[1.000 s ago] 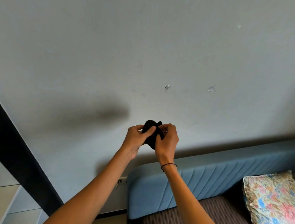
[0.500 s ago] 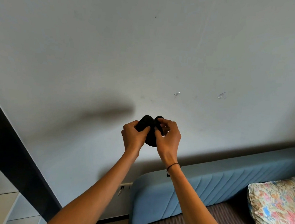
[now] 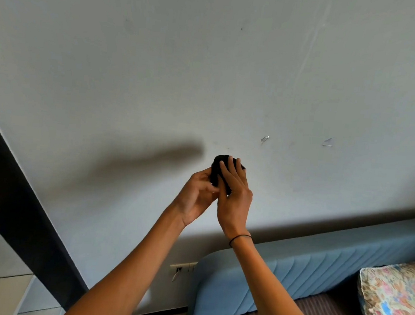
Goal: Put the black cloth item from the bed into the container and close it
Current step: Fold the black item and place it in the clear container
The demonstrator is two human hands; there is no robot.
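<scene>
Both hands are raised before the pale grey wall (image 3: 158,79), pressed together around a small bunched black cloth item (image 3: 217,168). The left hand (image 3: 197,194) cups it from below; the right hand (image 3: 235,197) lies flat over it, fingers extended, seemingly pressing. Below right stands the blue padded headboard (image 3: 316,272).
</scene>
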